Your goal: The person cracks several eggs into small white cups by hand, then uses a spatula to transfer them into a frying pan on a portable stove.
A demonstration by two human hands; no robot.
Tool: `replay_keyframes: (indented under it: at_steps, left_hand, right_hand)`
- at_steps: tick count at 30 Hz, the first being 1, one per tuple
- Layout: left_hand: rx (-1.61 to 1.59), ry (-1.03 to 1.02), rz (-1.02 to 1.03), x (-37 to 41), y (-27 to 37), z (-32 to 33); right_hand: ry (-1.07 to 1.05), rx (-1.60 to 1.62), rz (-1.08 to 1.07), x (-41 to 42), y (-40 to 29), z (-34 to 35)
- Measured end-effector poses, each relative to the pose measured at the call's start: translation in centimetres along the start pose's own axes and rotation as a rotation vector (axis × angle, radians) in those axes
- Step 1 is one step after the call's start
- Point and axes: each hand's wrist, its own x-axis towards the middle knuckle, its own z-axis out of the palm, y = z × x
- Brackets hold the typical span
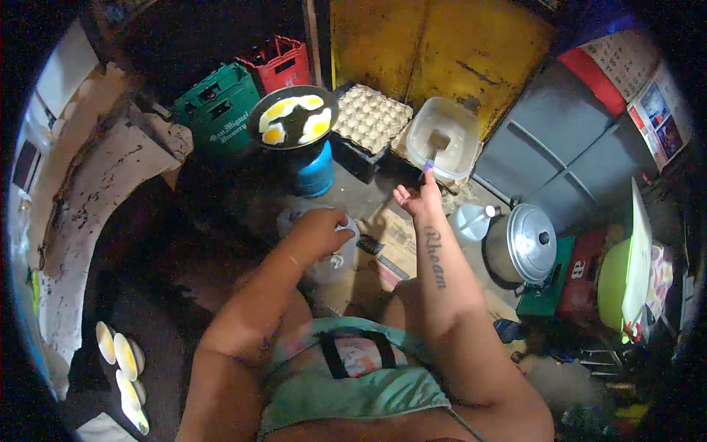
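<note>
My right hand (422,196) holds a metal spatula (438,140) with a purple handle, its blade over an open clear plastic container (469,130). My left hand (326,232) is over a translucent plastic container or bag (326,265); whether its fingers grip it is unclear. Beyond my left hand, a black frying pan (298,132) with several eggs (316,126) frying in it stands over a blue gas cylinder (316,171). An egg tray (370,117) lies between the pan and the clear container.
Green (221,108) and red (287,69) bottle crates stand behind the pan. A lidded aluminium pot (527,243) and a plastic jug (469,221) are at my right. Several dishes with cooked eggs (126,356) lie lower left. Flattened cardboard (395,237) covers part of the floor.
</note>
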Motion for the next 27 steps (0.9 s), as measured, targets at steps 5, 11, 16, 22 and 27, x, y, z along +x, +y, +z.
replay_keyframes:
  at_steps: [5,11,16,22,27]
  left_hand:
    - [-0.013,0.014,0.060,0.3,-0.9,0.1]
    - [-0.028,0.092,0.068,0.7,-2.6,0.0]
    - [-0.308,0.211,0.053,2.2,-0.9,-1.2]
    - [-1.012,0.251,0.060,1.3,1.0,-2.0]
    - [-0.886,0.003,-0.153,-0.8,2.1,-3.9]
  right_hand:
    - [-0.118,0.018,-0.066,5.2,-1.4,-1.2]
    - [-0.312,0.072,-0.007,2.1,-0.7,0.7]
    - [-0.428,-0.084,-0.143,-9.3,3.6,2.8]
    - [-0.786,-0.214,0.275,-17.8,6.8,1.6]
    - [-0.907,-0.386,0.238,-17.5,8.5,-0.5]
